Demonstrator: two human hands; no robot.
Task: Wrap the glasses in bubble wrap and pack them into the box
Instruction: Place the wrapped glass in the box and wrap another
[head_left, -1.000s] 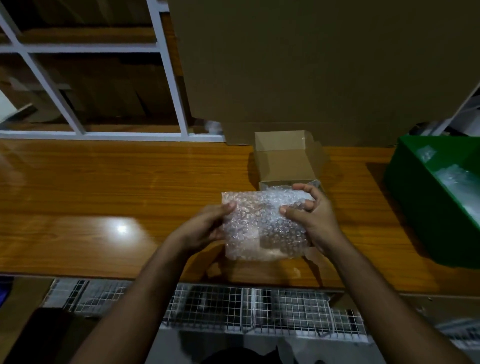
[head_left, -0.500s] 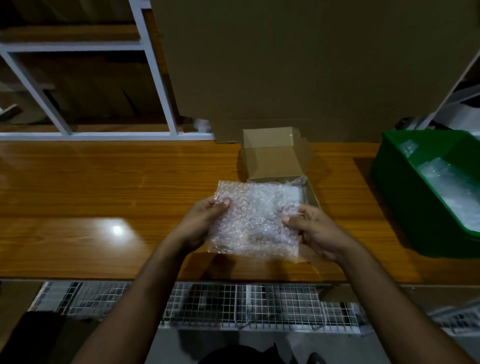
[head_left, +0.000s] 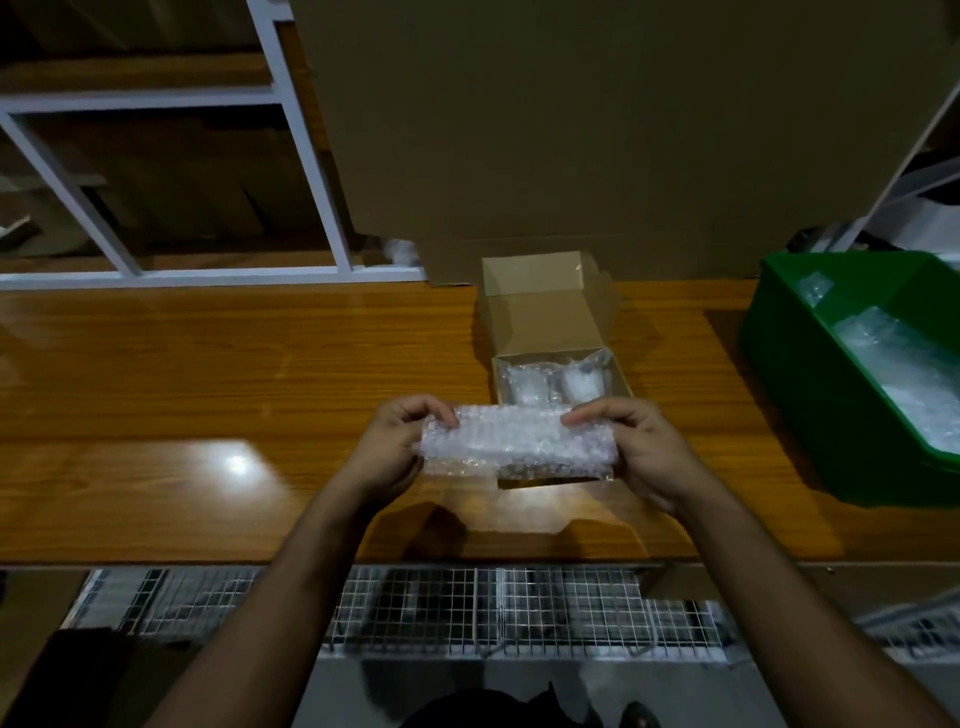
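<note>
At frame centre, left hand (head_left: 397, 447) and right hand (head_left: 644, 449) grip one bubble-wrap bundle (head_left: 517, 446), fingers curled over it; two wrapped bundles (head_left: 553, 384) lie in one open box (head_left: 545, 332)

Dim overall, warm cast, no daylight. Light from overhead: hot glare spot on the table (head_left: 236, 462) at 9 o'clock, second paler reflection near centre. Soft forearm shadows fall on the wood toward 6 o'clock. Cardboard sheet (head_left: 597, 130) at 12 o'clock is murky, low contrast. Wide-angle bending of the white frame (head_left: 311, 171) at 11 o'clock. Corners near-black, slight softness and compression noise throughout.
</note>
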